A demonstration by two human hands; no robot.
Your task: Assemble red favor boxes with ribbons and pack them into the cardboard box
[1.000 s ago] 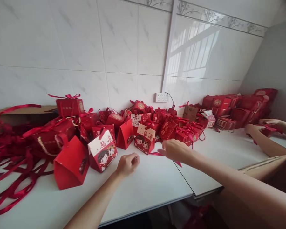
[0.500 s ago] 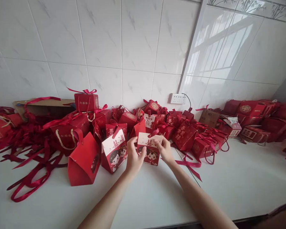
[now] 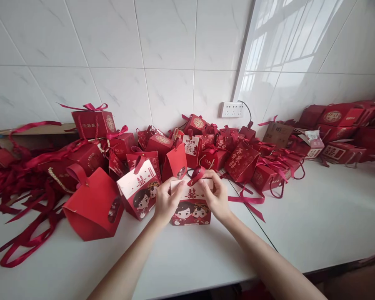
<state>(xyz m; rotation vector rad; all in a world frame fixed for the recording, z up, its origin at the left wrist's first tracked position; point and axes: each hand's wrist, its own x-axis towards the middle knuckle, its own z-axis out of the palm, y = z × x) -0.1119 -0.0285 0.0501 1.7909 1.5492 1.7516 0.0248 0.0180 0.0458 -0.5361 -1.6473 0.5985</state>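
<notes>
Light, even pressure should suit the printed box at the near middle of the worktop, its upper sides gripped by the fingers of the left hand and right hand, lest its top crease beneath the ribbon loop

Along the far edge of the white table rises a wall of glossy, grey-veined white tiles. A pale strip descends to a socket panel; right of it, daylight gleams in a barred window's reflection.
</notes>
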